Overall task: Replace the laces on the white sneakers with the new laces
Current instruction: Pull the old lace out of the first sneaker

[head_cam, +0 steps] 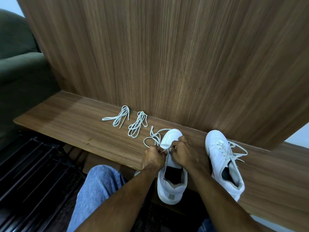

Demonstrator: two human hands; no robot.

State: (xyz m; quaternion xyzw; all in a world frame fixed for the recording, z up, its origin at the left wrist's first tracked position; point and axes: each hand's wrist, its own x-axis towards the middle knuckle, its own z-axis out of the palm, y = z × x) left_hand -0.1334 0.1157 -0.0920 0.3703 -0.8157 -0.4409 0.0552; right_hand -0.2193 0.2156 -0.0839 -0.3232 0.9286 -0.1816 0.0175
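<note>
A white sneaker [172, 185] lies toe-away on the wooden shelf, its heel overhanging the front edge. My left hand [154, 157] pinches a white lace [153, 137] at the shoe's left side. My right hand [183, 154] is curled over the eyelets and pinches the same lace. The loose length trails to the left of the toe. A second white sneaker [224, 163] sits to the right, laced, with untied ends. Two loose lace bundles [119, 118] [137, 124] lie farther left.
The wooden shelf [75, 124] runs along a tall wood panel [167, 56] behind. A dark green sofa [18, 67] stands at the left. Below the shelf is a black slatted rack [33, 173]. My knee in blue jeans [98, 186] is under my arms.
</note>
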